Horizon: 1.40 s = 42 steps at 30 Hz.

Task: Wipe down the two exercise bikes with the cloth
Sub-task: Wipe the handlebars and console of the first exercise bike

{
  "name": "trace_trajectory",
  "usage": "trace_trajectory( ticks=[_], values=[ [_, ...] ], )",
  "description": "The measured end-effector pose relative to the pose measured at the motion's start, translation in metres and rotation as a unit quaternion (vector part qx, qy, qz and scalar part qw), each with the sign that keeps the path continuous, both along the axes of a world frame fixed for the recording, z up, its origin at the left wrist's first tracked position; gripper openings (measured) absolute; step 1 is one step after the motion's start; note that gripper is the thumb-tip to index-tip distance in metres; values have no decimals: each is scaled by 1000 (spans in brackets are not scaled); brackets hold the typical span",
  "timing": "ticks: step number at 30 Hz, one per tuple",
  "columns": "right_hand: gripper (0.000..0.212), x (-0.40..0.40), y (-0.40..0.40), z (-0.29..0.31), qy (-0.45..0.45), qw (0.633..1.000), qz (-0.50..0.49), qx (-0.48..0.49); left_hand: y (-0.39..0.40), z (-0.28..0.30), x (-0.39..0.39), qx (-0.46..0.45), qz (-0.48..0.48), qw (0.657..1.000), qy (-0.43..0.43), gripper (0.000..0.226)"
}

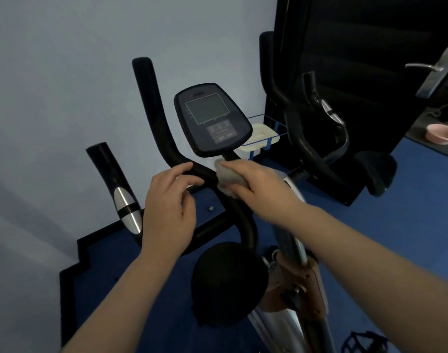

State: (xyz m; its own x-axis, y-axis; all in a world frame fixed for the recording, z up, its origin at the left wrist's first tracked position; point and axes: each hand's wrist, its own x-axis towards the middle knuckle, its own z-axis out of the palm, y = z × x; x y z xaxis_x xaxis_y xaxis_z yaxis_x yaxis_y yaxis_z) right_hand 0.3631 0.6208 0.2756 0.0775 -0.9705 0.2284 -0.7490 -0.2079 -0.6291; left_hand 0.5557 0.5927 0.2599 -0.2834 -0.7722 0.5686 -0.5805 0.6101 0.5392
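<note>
The near exercise bike has black handlebars (154,118), a console (212,121) with a grey screen, and a black saddle (228,281) below. My right hand (258,182) grips a pale grey cloth (226,177) and presses it on the handlebar centre, just under the console. To the cloth's left, my left hand (169,205) hovers at the handlebar with fingers loosely curled, its fingertips touching the bar. The second bike (317,138) stands behind to the right, with black handlebars and a black saddle (378,171).
A pale blue wall is on the left. A blue wire rack holding a white tray (262,137) stands between the bikes. An open door with a metal handle (429,70) is at the right edge, a pink bowl (440,133) beyond. Blue floor mat (408,225).
</note>
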Motion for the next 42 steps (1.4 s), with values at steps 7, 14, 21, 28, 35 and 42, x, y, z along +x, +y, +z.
trace_trajectory(
  ticks=[7, 14, 21, 28, 35, 42],
  values=[
    [41, -1, 47, -3, 46, 998, -38, 2, 4, 2, -1, 21, 4, 1000, 13, 34],
    [55, -23, 39, -7, 58, 986, -147, -53, 6, 22, -41, 30, -84, 996, -10, 23],
    [58, -34, 71, -42, -17, 982, -173, -80, 11, 4, -55, 46, -63, 990, -121, 20],
    [44, -42, 49, -23, 62, 981, -178, -42, 13, 5, -53, 50, -69, 988, -126, 19],
    [30, -42, -33, 2, 171, 960, -182, 123, 13, 7, -55, 55, -57, 989, -125, 19],
    [16, -56, -19, 1, 53, 988, -78, 122, 14, 7, -53, 66, -67, 989, -117, 19]
  ],
)
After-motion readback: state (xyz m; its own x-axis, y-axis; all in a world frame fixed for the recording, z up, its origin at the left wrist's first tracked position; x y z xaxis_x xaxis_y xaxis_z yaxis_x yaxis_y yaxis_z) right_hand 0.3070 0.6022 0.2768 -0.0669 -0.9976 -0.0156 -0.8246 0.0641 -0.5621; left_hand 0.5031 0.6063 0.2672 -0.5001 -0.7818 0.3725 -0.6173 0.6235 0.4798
